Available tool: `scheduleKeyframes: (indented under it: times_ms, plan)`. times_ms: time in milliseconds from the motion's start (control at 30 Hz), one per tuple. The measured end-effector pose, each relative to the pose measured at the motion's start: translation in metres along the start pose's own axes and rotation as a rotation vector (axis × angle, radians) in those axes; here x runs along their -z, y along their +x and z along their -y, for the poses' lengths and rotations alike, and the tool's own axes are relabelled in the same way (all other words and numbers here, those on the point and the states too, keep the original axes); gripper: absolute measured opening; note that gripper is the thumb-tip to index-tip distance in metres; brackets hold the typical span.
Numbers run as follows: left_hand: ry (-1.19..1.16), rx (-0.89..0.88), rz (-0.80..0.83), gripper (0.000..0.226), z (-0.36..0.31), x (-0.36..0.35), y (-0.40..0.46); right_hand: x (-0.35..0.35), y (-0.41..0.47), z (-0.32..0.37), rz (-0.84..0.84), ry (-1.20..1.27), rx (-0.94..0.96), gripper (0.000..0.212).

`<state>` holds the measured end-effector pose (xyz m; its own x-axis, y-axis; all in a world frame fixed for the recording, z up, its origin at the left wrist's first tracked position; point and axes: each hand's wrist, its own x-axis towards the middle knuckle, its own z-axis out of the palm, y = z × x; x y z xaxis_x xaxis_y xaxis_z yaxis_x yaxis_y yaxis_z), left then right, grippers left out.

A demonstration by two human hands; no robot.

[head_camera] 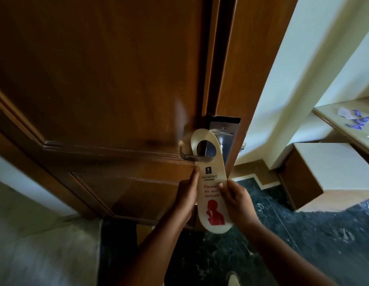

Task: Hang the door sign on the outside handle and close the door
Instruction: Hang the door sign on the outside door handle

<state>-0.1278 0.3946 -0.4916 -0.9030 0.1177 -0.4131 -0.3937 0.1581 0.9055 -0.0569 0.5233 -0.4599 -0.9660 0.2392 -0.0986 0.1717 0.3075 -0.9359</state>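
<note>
Up Close: Both Hands Hold the Sign at the Handle

Nearest, a shoe tip (233,278) shows at the bottom edge on the dark speckled floor (303,234). Two bare forearms rise from there to the sign (212,182), a long cream card with red "Please do not disturb" lettering and a red figure near its lower end. The left hand (186,195) clamps the sign's left edge, fingers behind the card and fingertips reaching up beside its dark logo. The right hand (234,198) is closed on the right edge, thumb pressed onto the face beside the lettering. The card is tilted, its top leaning left.

Beyond the hands, the sign's round hole lies over the metal handle (189,156), whose lever juts left from under the card; whether the lever passes through the hole cannot be told. Behind sits a steel lock plate (226,129) at the right edge of the brown door (97,79), beside the frame (251,58). Farther right, a pale wall (282,100) and a ledge (332,118) carrying small blue packets (358,119).
</note>
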Motion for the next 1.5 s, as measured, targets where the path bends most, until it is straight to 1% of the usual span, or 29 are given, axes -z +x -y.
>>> scheduleKeyframes:
  times_ms: [67,167,267,300,367,433,533,600,667,733,833,933,1033,1100,1267,1433,1500]
  plan:
    - [0.028,0.009,-0.022,0.077,-0.001,-0.005,0.004,0.003,0.003,-0.006,-0.021,0.018,-0.025,0.015]
    - [0.074,-0.007,-0.035,0.07,0.0,-0.013,0.009,0.009,0.014,-0.019,-0.057,0.029,-0.069,0.021]
    - [0.108,-0.038,-0.08,0.075,0.0,-0.018,0.014,0.014,0.031,-0.03,-0.048,0.015,-0.094,0.027]
    - [0.117,-0.07,-0.109,0.073,0.0,-0.018,0.017,0.014,0.037,-0.032,-0.037,0.011,-0.092,0.028]
    - [0.142,-0.15,-0.156,0.059,0.003,-0.019,0.024,0.012,0.05,-0.037,-0.028,-0.005,-0.074,0.029]
    - [0.18,-0.177,-0.188,0.05,0.009,-0.021,0.032,0.011,0.065,-0.045,-0.025,-0.051,-0.056,0.03]
    - [0.282,-0.176,-0.179,0.055,0.025,-0.02,0.045,0.005,0.084,-0.062,0.017,-0.091,-0.091,0.029]
    - [0.331,-0.19,-0.172,0.047,0.032,-0.019,0.05,0.001,0.092,-0.073,0.051,-0.12,-0.119,0.031]
    - [0.338,-0.208,-0.195,0.042,0.038,-0.018,0.056,-0.002,0.098,-0.08,0.067,-0.162,-0.132,0.033]
    - [0.333,-0.221,-0.213,0.043,0.04,-0.017,0.059,-0.003,0.102,-0.083,0.062,-0.178,-0.134,0.034]
    - [0.377,-0.233,-0.206,0.041,0.044,-0.018,0.063,-0.004,0.106,-0.085,0.051,-0.189,-0.134,0.036]
    - [0.401,-0.246,-0.193,0.035,0.053,-0.016,0.069,-0.005,0.106,-0.086,0.055,-0.196,-0.13,0.037]
    - [0.38,-0.208,-0.187,0.037,0.057,-0.014,0.071,-0.003,0.105,-0.086,0.056,-0.2,-0.134,0.036]
    - [0.367,-0.212,-0.192,0.036,0.061,-0.011,0.07,-0.001,0.103,-0.084,0.047,-0.212,-0.123,0.035]
    - [0.395,-0.314,-0.254,0.045,0.065,0.008,0.046,0.015,0.078,-0.08,0.013,-0.265,-0.097,0.037]
    - [0.433,-0.508,-0.384,0.035,0.042,0.041,0.02,0.045,0.045,-0.052,-0.053,-0.33,-0.002,0.044]
    - [0.509,-0.64,-0.45,0.03,0.019,0.053,0.012,0.058,0.037,-0.031,-0.076,-0.37,0.068,0.043]
